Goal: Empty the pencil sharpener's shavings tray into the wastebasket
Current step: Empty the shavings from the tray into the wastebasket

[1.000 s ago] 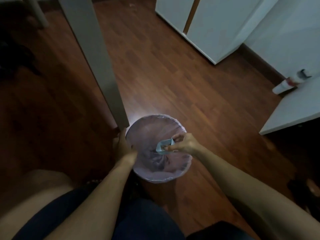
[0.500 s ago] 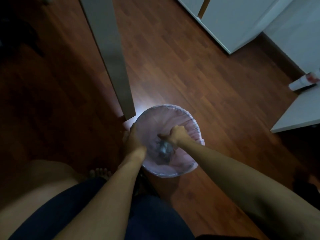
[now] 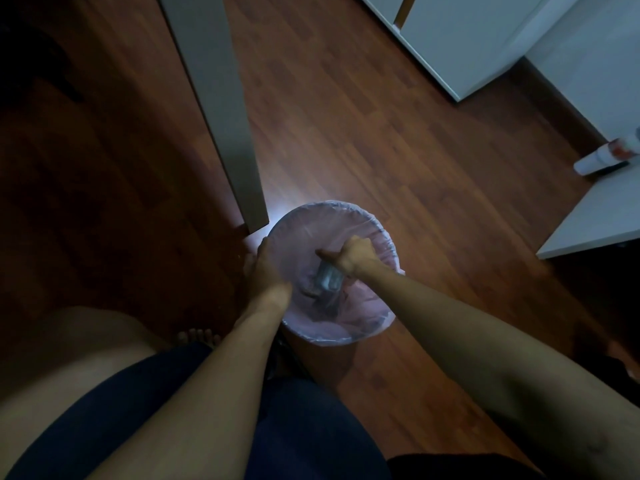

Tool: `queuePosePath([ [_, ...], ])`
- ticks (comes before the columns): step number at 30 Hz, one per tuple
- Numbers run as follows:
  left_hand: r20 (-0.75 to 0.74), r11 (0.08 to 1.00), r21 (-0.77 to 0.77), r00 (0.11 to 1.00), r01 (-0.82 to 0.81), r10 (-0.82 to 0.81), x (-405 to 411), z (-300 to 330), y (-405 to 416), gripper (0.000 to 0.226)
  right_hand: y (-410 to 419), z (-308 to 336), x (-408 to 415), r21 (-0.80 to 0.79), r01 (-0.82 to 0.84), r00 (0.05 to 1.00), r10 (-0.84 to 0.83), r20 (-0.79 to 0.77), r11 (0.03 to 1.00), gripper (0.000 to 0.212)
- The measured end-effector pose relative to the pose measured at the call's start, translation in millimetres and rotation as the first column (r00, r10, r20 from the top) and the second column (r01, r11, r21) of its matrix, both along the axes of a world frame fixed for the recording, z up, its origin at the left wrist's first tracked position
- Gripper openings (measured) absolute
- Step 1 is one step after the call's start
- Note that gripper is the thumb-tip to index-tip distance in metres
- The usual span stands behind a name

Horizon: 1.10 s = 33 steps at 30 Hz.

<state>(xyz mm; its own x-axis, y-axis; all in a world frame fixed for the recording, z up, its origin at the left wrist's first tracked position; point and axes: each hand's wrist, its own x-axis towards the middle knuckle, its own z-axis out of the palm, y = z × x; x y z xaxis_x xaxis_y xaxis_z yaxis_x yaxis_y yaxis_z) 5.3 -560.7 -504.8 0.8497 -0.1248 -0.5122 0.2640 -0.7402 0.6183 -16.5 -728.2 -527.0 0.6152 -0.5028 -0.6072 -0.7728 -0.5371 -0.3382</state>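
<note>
A round wastebasket (image 3: 384, 237) lined with a pale pink plastic bag stands on the wooden floor in front of me. My left hand (image 3: 265, 268) grips its left rim. My right hand (image 3: 353, 259) is inside the basket's mouth, shut on the small pale blue shavings tray (image 3: 327, 280), which hangs tipped downward below my knuckles. The tray is blurred and partly hidden by my hand. Dark bits lie at the bottom of the bag.
A grey table leg (image 3: 225, 133) stands just behind the basket on the left. White cabinets (image 3: 467, 39) are at the back right, and a white shelf (image 3: 595, 223) with a lying tube (image 3: 602, 161) at the right. My bare foot (image 3: 199, 336) is near the basket.
My right hand has turned the tray from upright over the basket to tipped down inside it. The view has shifted slightly forward. My left hand stays on the rim.
</note>
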Motion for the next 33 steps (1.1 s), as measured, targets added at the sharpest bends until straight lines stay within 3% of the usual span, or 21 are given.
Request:
queuePosePath([
  [3, -0.028, 0.999, 0.014, 0.998, 0.049, -0.049, 1, 14, 1, 0.059, -3, 17, -1, 0.008, 0.002, 0.998, -0.001, -0.056, 1.0, 0.055],
  [6, -0.059, 0.996, 0.054, 0.996, 0.074, -0.071, 5, 28, 5, 0.051, -5, 38, 3, 0.041, 0.009, 0.997, -0.006, -0.076, 0.999, 0.055],
  [9, -0.07, 0.996, 0.06, 0.995, 0.073, -0.069, 12, 45, 6, 0.039, -7, 67, 5, 0.048, 0.028, 0.999, -0.026, -0.044, 0.998, 0.06],
  [15, -0.072, 0.981, 0.027, 0.979, 0.192, -0.19, 24, 110, 1, 0.038, 2, 145, 10, 0.066, 0.039, 0.998, -0.042, 0.04, 0.997, 0.052],
  [22, 0.078, 0.964, 0.046, 0.961, 0.262, -0.265, 27, 222, 5, 0.049, 13, 260, 1, 0.13, 0.056, 0.983, -0.077, 0.165, 0.99, 0.06],
  [26, 0.173, 0.959, 0.067, 0.943, 0.275, -0.283, 24, 294, 18, 0.051, 21, 335, -7, 0.092, -0.045, 0.98, 0.026, 0.197, 0.995, 0.056],
  [30, 0.24, 0.937, 0.091, 0.906, 0.337, -0.349, 17, 368, 44, 0.057, 36, 411, -4, 0.169, -0.121, 0.969, 0.079, 0.236, 0.978, 0.054],
  [33, 0.237, 0.929, 0.034, 0.9, 0.368, -0.365, 9, 426, 74, 0.054, 57, 472, 2, 0.156, -0.19, 0.965, 0.154, 0.214, 0.969, 0.056],
])
